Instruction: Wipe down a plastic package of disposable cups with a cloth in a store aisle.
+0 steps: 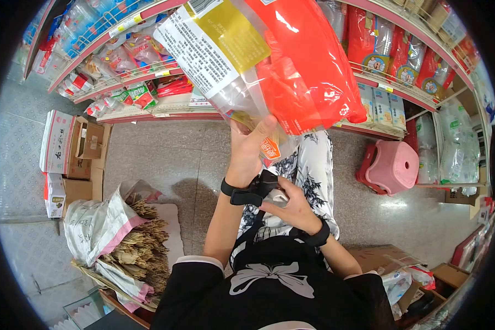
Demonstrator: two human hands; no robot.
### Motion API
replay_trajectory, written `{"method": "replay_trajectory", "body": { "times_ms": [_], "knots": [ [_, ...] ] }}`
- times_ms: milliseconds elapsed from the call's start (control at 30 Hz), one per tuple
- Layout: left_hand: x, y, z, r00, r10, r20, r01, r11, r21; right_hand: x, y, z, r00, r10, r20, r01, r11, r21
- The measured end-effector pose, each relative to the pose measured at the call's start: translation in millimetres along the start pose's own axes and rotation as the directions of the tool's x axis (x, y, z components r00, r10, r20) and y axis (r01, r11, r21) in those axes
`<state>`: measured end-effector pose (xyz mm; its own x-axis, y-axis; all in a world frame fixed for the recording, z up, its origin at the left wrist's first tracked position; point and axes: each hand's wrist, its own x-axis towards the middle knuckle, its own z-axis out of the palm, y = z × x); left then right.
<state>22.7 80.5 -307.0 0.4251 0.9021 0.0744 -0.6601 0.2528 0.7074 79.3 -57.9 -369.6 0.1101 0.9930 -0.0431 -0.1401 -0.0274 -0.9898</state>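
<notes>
My left hand [250, 146] is closed on the lower edge of a large red and clear plastic package [308, 66] with a white text label and a gold panel. The package is held up in front of the shelves. Lower down, my right hand [294, 209] has its fingers curled beside a black device [265, 184] at my left wrist, with something whitish between thumb and fingers that I cannot make out. Black straps go round both wrists.
Store shelves [170, 107] with packaged goods curve across the top. Pink and red stools [390, 168] stand on the right. Cardboard boxes [80, 170] and a white sack [102, 228] of dried stalks [140, 247] are at the left. More boxes [379, 256] lie at the lower right.
</notes>
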Motion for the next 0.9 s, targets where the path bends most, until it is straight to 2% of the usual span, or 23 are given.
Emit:
{"method": "replay_trajectory", "body": {
  "times_ms": [33, 100, 167, 200, 267, 400, 467, 533, 600, 700, 767, 800, 867, 900],
  "knots": [
    [0, 0, 0, 0.999, 0.030, 0.021, -0.031, 0.999, 0.041, 1, -2, 4, 0.998, -0.014, -0.063, 0.011, 0.999, -0.047],
    [1, -1, -2, 0.997, 0.059, 0.043, -0.062, 0.995, 0.079, 0, -11, 5, 0.997, -0.016, -0.073, 0.010, 0.997, -0.082],
    [2, -4, -8, 0.992, 0.107, 0.062, -0.119, 0.962, 0.247, 0, -16, 5, 0.997, -0.018, -0.081, 0.008, 0.993, -0.120],
    [2, -5, -9, 0.992, 0.107, 0.061, -0.119, 0.962, 0.245, -1, -16, 4, 0.998, 0.001, -0.069, -0.010, 0.991, -0.134],
    [4, -7, -10, 0.976, 0.183, 0.121, -0.213, 0.923, 0.321, -1, -21, 4, 0.998, 0.020, -0.058, -0.029, 0.988, -0.149],
    [2, -6, -10, 0.976, 0.143, 0.164, -0.196, 0.903, 0.383, -3, -22, 5, 0.998, 0.030, -0.052, -0.039, 0.984, -0.173],
    [4, -9, -13, 0.961, 0.191, 0.199, -0.261, 0.864, 0.430, -5, -20, 7, 0.998, 0.020, -0.060, -0.029, 0.986, -0.162],
    [5, -12, -11, 0.964, 0.186, 0.191, -0.249, 0.886, 0.391, -5, -21, 11, 0.990, -0.040, -0.134, 0.026, 0.994, -0.110],
    [5, -15, -13, 0.967, 0.181, 0.181, -0.236, 0.905, 0.353, -7, -27, 10, 0.990, -0.042, -0.135, 0.021, 0.988, -0.151],
    [5, -15, -18, 0.965, 0.210, 0.159, -0.259, 0.860, 0.439, -8, -23, 11, 0.991, -0.026, -0.129, 0.003, 0.984, -0.180],
    [-3, -11, -16, 0.991, 0.104, 0.082, -0.126, 0.928, 0.350, -9, -18, 9, 0.992, -0.012, -0.129, -0.010, 0.985, -0.170],
    [-7, -10, -14, 0.991, 0.105, 0.085, -0.128, 0.929, 0.347, -9, -17, 8, 0.996, 0.000, -0.092, -0.015, 0.988, -0.156],
    [-15, -7, -12, 0.996, 0.076, 0.042, -0.084, 0.971, 0.224, -11, -18, 2, 0.999, 0.006, -0.053, -0.013, 0.989, -0.144],
    [-21, -8, -14, 0.999, 0.039, 0.005, -0.040, 0.977, 0.209, -14, -21, -5, 0.998, 0.055, 0.023, -0.052, 0.991, -0.123]
  ]
}}
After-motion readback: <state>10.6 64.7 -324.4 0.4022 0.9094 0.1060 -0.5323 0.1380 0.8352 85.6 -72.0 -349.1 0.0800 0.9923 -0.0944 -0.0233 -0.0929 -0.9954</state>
